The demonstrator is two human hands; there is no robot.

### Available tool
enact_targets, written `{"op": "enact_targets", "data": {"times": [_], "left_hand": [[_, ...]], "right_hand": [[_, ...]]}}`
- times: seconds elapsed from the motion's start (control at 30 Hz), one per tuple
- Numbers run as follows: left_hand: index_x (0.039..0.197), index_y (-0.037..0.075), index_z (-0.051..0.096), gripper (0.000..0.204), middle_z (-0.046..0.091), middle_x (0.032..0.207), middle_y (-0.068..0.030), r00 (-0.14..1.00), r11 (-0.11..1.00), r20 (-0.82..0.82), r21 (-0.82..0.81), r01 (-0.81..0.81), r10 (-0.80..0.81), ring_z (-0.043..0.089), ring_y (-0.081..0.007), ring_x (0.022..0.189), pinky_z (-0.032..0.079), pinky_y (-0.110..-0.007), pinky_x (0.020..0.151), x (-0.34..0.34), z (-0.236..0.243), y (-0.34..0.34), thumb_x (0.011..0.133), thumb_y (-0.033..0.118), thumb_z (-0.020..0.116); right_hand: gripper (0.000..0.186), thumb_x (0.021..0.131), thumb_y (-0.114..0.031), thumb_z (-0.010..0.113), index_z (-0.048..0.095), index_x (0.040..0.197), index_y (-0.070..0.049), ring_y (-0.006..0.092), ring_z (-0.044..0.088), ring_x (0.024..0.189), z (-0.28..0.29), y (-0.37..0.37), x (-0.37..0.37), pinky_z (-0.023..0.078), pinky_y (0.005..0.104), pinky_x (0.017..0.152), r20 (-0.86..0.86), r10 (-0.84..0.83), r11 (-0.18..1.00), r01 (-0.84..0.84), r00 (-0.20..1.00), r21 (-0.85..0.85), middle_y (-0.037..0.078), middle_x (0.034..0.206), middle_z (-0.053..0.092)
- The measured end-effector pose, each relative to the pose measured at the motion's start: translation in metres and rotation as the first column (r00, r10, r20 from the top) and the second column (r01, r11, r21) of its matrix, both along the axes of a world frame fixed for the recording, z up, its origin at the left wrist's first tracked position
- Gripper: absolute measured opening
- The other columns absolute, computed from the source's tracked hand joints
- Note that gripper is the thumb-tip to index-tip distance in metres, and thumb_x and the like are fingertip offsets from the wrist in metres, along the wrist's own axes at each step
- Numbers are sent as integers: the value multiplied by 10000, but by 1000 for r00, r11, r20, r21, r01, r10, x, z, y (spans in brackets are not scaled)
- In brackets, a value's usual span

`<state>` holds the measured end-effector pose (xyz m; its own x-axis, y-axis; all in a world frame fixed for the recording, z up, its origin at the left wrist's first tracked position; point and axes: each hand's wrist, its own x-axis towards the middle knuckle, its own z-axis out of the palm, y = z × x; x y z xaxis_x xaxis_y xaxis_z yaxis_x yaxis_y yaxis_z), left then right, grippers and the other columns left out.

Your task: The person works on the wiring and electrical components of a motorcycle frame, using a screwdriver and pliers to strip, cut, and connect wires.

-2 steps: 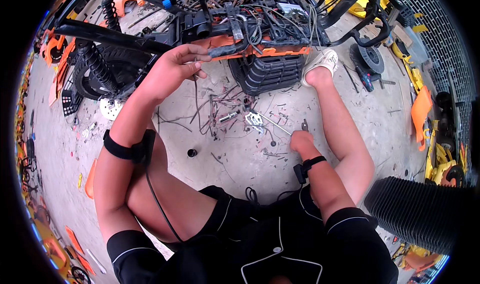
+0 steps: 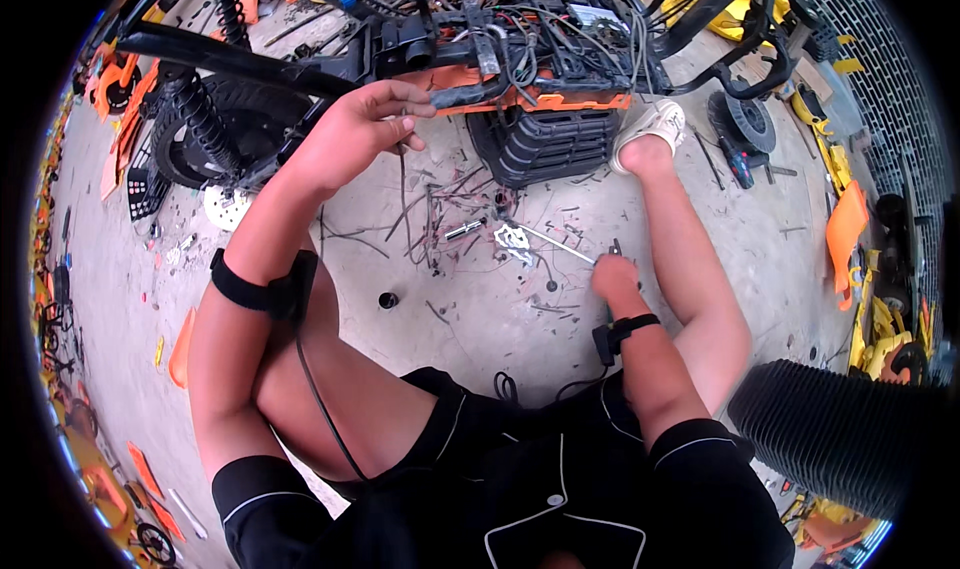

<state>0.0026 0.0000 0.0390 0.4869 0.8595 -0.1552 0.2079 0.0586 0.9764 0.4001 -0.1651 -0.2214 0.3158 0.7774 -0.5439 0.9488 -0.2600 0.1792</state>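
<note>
My left hand (image 2: pixel 375 129) reaches up to the frame of a partly stripped vehicle, its fingers apart beside the end of a dark tube (image 2: pixel 468 96) above an orange panel (image 2: pixel 575 101). Whether the fingertips touch the tube is unclear. A thin dark cable hangs below this hand. Low over the floor, my right hand (image 2: pixel 615 277) is closed around a long tool with a thin metal shaft (image 2: pixel 555 243); the fist hides its handle. Toward a silvery metal piece (image 2: pixel 512 238) on the concrete points the shaft's far end. A short metal cylinder (image 2: pixel 463 230) lies left of that piece.
A ribbed black box (image 2: pixel 555 147) sits under the frame. Cut wires and scraps litter the floor, with a small black cup-like part (image 2: pixel 388 300) nearer me. A cordless drill (image 2: pixel 738 166) lies right of my foot, and a black corrugated hose (image 2: pixel 820 424) at lower right.
The view has shifted slightly, so the scene sits a little farther right. Both hands keep nearly the same poses and places.
</note>
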Motion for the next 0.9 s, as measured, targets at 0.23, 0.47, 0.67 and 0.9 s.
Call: {"op": "enact_targets", "data": {"times": [0.23,0.47,0.67,0.9], "left_hand": [[1327,-7,528,351,635,1258,-105,998,999,46,-13,-36,37,645,-147,948,514,-302,890,-11,1,6,977,19,528],[1334,4,527,354,635,1268,-92,998,998,16,-16,-59,59,645,-150,961,506,-303,906,-15,-2,8,981,29,526],[1334,3,526,352,631,1275,-98,997,996,-15,-41,-77,76,644,-153,973,506,-307,917,-20,-10,12,985,40,525],[1331,3,526,350,632,1274,-95,998,997,-25,-55,-58,57,644,-151,976,507,-309,930,-22,-14,13,983,39,521]], "right_hand": [[248,861,-184,515,693,1014,-107,349,684,1005,0,34,26,528,476,847,-32,0,968,8,999,251,170,1049,710],[230,869,-169,551,699,1041,-128,298,664,1035,-35,71,2,483,448,893,-18,77,967,-70,997,244,114,1060,715],[211,881,-184,568,703,1025,-109,300,651,1045,-53,86,-25,484,447,901,6,255,937,-248,967,245,124,1049,708],[242,891,-165,512,735,975,-128,235,603,1050,-54,67,10,424,392,951,105,579,781,-587,808,212,63,986,691]]}}
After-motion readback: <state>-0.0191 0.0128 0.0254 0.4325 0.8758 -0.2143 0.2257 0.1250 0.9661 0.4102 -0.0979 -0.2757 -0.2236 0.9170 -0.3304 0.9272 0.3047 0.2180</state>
